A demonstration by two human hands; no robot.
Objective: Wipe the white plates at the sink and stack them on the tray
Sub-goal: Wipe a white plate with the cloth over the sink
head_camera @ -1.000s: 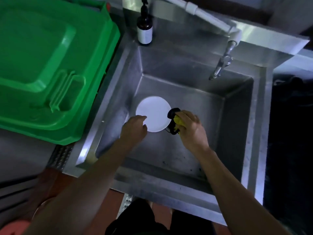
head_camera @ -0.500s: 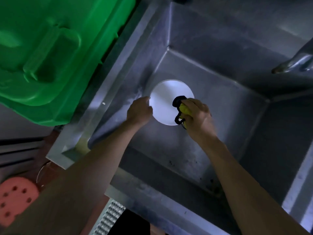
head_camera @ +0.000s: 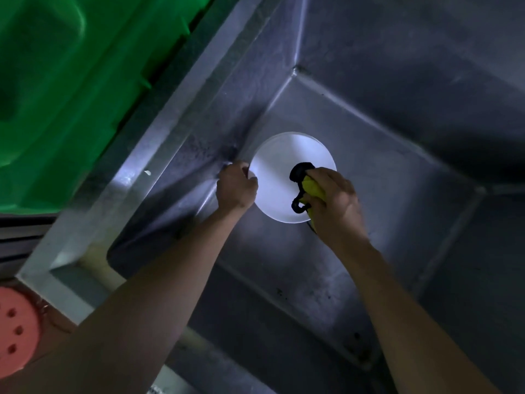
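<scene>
while left hand (head_camera: 237, 186) grips rim, white plate (head_camera: 284, 172) lies face-up in sink (head_camera: 369, 155).

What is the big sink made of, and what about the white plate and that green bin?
The sink looks like stainless steel: grey, dully shiny, with welded seams. The white plate is smooth and plain; ceramic or plastic, I cannot tell. The green bin looks like moulded plastic, glossy with rounded ridges.
</scene>
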